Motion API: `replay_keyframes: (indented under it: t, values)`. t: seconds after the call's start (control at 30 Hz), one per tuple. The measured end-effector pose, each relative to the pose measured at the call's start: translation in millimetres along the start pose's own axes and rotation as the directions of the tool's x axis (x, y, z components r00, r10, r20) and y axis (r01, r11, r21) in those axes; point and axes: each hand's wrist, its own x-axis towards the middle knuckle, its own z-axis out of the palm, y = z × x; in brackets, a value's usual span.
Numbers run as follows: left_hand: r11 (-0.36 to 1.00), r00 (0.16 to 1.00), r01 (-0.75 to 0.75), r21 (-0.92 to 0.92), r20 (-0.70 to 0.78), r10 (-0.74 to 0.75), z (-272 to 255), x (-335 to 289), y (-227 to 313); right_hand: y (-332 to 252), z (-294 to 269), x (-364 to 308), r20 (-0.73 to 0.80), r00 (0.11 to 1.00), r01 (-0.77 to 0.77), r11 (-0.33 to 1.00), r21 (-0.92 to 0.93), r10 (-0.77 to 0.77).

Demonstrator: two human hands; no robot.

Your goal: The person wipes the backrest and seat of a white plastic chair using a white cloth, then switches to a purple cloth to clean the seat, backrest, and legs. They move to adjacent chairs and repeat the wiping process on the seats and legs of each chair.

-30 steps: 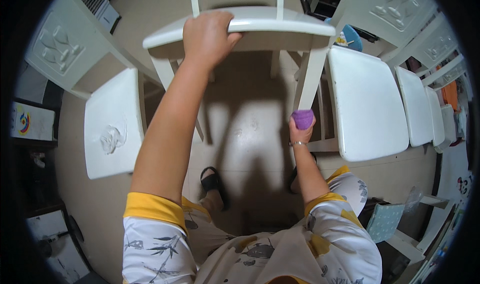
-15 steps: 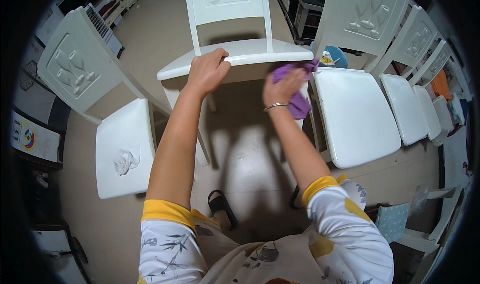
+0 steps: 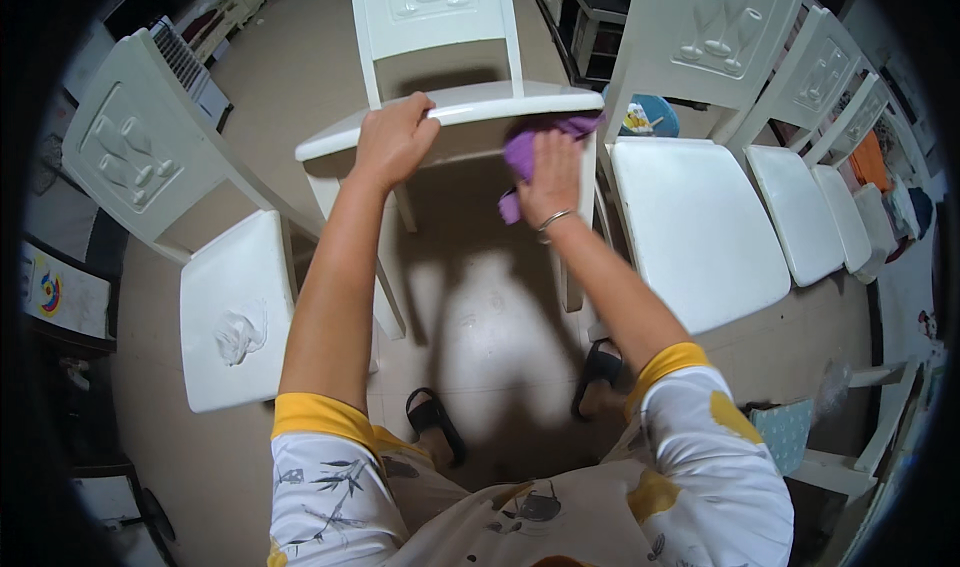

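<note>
A white chair (image 3: 470,103) faces me, with glasses moulded in relief on its backrest; it seems tipped back. My left hand (image 3: 394,143) is closed around the front edge of its seat, left of the middle. Below that edge on the right, my right hand (image 3: 552,177) presses a purple cloth (image 3: 521,155) against the chair's front face. Its fingers lie over the cloth, which hides the surface beneath and hangs out to the left of the hand.
A similar chair (image 3: 235,297) stands at left with a crumpled white tissue (image 3: 240,337) on its seat. On the right, several white chairs (image 3: 695,232) form a row. Behind them is a blue basin (image 3: 655,117). A stool-like white frame with a light-blue pad (image 3: 783,435) sits lower right.
My right hand and the purple cloth have moved left along the chair's front, away from its right corner. My left hand keeps its grip. The whole view has shifted slightly.
</note>
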Motion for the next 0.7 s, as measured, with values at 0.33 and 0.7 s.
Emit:
replay_keyframes:
  t: [0.33, 0.7]
  values:
    - [0.998, 0.996, -0.062, -0.001, 0.064, 0.062, -12.6, -31.0, 16.7, -38.8, -86.1, 0.6, 0.052, 0.992, 0.064, 0.796, 0.601, -0.118]
    - [0.979, 0.998, 0.034, -0.201, 0.060, -0.022, -14.6, -47.5, 28.2, -77.3, -115.8, 84.3, 0.500, 0.854, -0.516, 0.125, 0.847, 0.144]
